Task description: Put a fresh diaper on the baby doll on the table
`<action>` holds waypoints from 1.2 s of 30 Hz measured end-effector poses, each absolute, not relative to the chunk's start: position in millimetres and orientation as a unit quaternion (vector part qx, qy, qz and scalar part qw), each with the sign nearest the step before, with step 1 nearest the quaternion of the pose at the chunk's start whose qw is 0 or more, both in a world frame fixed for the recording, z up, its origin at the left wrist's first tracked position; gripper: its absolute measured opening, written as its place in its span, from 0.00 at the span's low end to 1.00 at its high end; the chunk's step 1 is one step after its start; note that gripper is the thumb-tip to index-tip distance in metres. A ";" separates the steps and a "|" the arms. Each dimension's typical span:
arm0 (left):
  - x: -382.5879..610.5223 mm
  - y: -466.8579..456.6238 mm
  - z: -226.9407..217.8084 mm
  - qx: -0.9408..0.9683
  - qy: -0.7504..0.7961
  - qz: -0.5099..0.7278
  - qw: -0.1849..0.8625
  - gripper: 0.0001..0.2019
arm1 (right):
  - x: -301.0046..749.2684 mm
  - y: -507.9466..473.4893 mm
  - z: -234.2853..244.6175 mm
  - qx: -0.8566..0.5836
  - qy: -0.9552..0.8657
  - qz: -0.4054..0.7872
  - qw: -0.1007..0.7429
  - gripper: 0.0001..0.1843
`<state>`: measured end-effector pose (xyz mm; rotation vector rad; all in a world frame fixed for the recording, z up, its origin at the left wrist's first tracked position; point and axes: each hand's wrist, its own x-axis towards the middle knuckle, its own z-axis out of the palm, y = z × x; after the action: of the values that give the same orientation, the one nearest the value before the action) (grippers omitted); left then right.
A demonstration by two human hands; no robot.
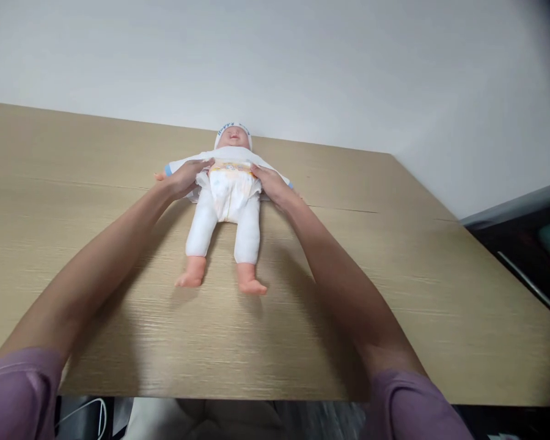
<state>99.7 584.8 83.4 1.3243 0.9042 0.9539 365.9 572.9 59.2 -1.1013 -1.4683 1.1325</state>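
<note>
A baby doll (229,208) in a white outfit and cap lies on its back on the wooden table (394,293), head away from me, bare feet toward me. A white nappy (229,186) with a yellow band covers its waist. My left hand (183,177) rests on the doll's left side at the nappy's edge, fingers curled against the band. My right hand (270,183) presses the nappy's other side, fingers laid along the band. Both arms reach out in mauve sleeves.
A plain white wall (302,61) rises behind the table's far edge. Dark furniture (531,244) stands to the right of the table. A white cable (91,415) lies on the floor below the near edge.
</note>
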 end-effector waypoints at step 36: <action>168.7 441.9 128.7 0.891 0.408 0.190 0.059 0.25 | 406.8 412.2 31.9 -0.715 -0.645 0.128 0.237 0.13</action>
<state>168.7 441.9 128.7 2.6982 1.2357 0.5756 406.8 412.2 31.9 -1.9592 -1.7696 0.3521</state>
